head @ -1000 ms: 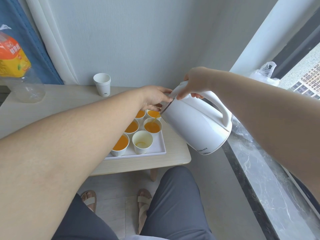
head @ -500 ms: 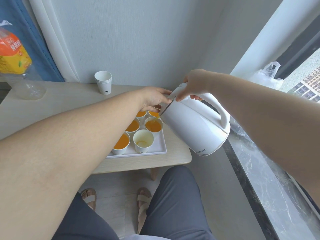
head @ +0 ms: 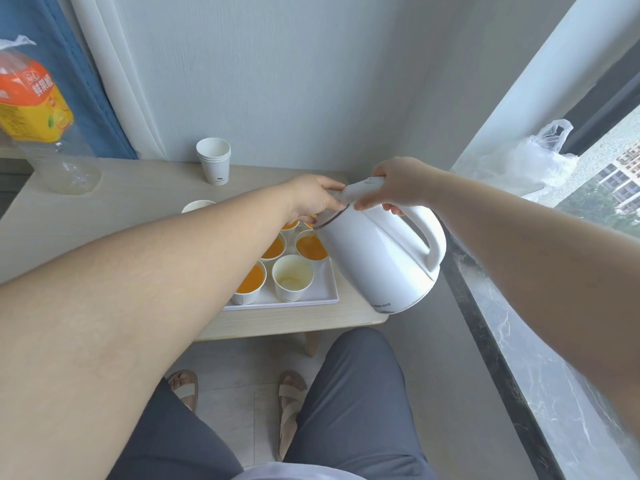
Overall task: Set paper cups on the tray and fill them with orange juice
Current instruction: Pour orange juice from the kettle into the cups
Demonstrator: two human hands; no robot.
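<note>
Kettle [head: 374, 258] barely shifted, right hand [head: 398, 183] gripping handle [head: 433, 244], left hand [head: 311, 199] pinching lid [head: 360, 188], forearm [head: 207, 244] hiding tray [head: 325, 292] cups [head: 292, 277]

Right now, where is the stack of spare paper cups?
In the head view, the stack of white paper cups stands at the back of the pale wooden table, left of centre, beyond the white tray and right of the clear plastic juice bottle.

Single head-worn wide-angle view, facing forward and down, close above table [head: 138, 199]
</note>
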